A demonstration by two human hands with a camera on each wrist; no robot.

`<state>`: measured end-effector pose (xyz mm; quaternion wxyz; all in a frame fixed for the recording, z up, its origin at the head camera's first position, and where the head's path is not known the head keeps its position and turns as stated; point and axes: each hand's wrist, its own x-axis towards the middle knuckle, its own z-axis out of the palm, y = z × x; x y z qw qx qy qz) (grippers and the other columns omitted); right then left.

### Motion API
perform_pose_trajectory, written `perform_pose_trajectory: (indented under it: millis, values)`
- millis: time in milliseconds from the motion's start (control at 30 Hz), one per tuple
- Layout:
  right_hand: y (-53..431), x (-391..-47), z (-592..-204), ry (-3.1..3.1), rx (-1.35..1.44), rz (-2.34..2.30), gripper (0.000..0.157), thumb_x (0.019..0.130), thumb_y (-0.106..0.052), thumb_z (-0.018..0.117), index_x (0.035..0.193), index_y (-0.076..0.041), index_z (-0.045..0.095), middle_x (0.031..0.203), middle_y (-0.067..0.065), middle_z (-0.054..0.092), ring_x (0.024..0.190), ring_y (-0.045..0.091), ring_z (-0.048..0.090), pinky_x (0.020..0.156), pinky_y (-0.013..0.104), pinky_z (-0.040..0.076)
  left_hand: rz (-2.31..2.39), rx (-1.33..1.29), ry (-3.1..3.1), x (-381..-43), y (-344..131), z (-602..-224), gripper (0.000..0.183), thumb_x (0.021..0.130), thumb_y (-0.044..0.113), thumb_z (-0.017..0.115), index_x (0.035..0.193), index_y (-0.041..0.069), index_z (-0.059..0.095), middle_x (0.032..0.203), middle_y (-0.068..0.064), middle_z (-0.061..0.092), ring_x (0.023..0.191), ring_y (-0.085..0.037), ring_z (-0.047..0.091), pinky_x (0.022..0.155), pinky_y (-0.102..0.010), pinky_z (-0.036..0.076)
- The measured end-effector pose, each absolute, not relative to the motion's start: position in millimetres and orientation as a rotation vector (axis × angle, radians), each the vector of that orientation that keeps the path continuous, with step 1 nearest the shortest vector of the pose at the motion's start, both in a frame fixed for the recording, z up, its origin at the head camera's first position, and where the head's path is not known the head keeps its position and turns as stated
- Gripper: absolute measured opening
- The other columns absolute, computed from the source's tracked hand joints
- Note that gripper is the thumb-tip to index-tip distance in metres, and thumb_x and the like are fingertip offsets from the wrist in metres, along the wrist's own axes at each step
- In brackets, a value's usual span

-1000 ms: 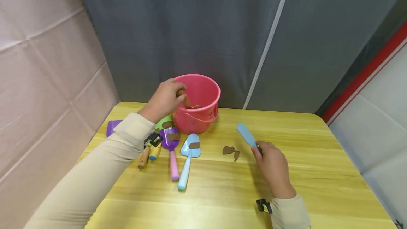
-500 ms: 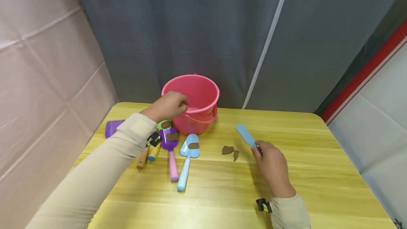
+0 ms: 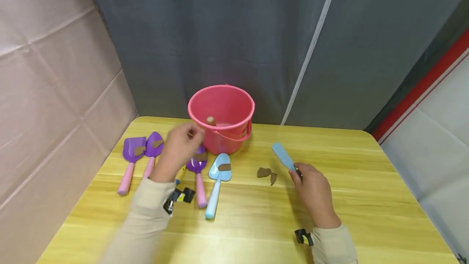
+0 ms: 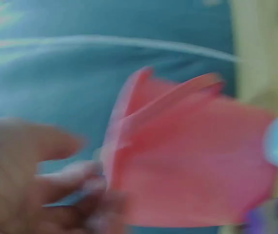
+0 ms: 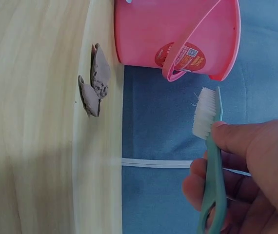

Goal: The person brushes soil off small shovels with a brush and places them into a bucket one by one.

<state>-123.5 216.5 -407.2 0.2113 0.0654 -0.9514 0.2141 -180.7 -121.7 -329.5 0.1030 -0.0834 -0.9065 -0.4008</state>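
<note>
My right hand (image 3: 311,190) grips a blue-green brush (image 3: 283,156) over the table; the right wrist view shows its white bristles (image 5: 205,113). Several brown flakes (image 3: 264,172) lie on the tabletop left of the brush. My left hand (image 3: 179,150) hangs in front of the pink bucket (image 3: 229,139) with loosely curled fingers and nothing visible in them. A wooden handle end (image 3: 210,121) shows inside the bucket. Below the left hand, a purple scoop (image 3: 198,166) and a light-blue trowel (image 3: 219,170) each bear a brown piece. The left wrist view is blurred.
Farther left lie a purple flat shovel (image 3: 133,148) and a purple pointed trowel (image 3: 154,145), each with a brown piece. The left arm partly covers a yellow handle (image 3: 180,173). A grey curtain (image 3: 234,31) hangs behind the wooden table (image 3: 256,231).
My left hand let go of the wooden-handled tool in the bucket, then drew back left and down. The purple shovel and trowel at left came into fuller view. My right hand stayed still.
</note>
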Motion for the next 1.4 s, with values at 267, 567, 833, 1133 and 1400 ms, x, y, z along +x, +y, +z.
perform_pose_trajectory:
  millis: [267,567,833,1133,1400]
  values:
    - [215.2,-121.2,-406.9,-2.657,0.189,0.604,0.026,0.09,-0.011,0.073,0.109,0.006,0.069,0.09,0.017,0.069,0.064,0.024,0.06,0.057,0.043,0.051,-0.627,-0.276,-3.05,-127.8,-78.0,-412.9,0.04,0.088,0.028,0.073,0.06,0.012,0.05,0.056,-0.001,0.047,0.05,-0.02,0.05,0.043,-0.037,0.039]
    - [215.2,-120.3,-409.8,-2.662,0.213,0.614,0.024,0.09,-0.011,0.074,0.108,0.005,0.07,0.086,0.015,0.069,0.061,0.019,0.055,0.053,0.038,0.048,-0.503,-0.209,-3.059,-123.6,-68.7,-434.3,0.035,0.081,0.022,0.079,0.061,0.009,0.054,0.063,-0.009,0.057,0.055,-0.027,0.06,0.045,-0.043,0.048]
    - [212.8,-121.3,-408.4,-2.642,0.246,0.593,0.024,0.089,-0.011,0.075,0.107,0.003,0.07,0.09,0.014,0.07,0.065,0.021,0.058,0.057,0.039,0.049,-0.95,-0.362,-2.987,-121.2,-65.8,-431.8,0.029,0.082,0.014,0.069,0.06,0.014,0.049,0.054,0.003,0.045,0.049,-0.012,0.045,0.043,-0.029,0.037]
    - [199.2,-116.6,-406.5,-2.686,0.435,0.551,0.023,0.086,-0.014,0.078,0.106,-0.004,0.072,0.087,0.004,0.067,0.066,0.013,0.053,0.058,0.033,0.047,-1.165,-0.463,-2.922,-111.2,-46.5,-425.3,0.015,0.084,0.013,0.069,0.077,0.011,0.056,0.062,0.004,0.05,0.054,-0.011,0.047,0.047,-0.026,0.041]
    - [192.8,-115.4,-414.8,-2.726,0.549,0.472,0.025,0.081,-0.016,0.084,0.103,-0.011,0.075,0.082,-0.002,0.064,0.065,0.01,0.051,0.057,0.029,0.045,-1.212,-0.45,-2.891,-107.1,-38.0,-432.8,0.013,0.084,0.016,0.068,0.079,0.012,0.057,0.064,0.004,0.051,0.054,-0.01,0.048,0.047,-0.026,0.041]
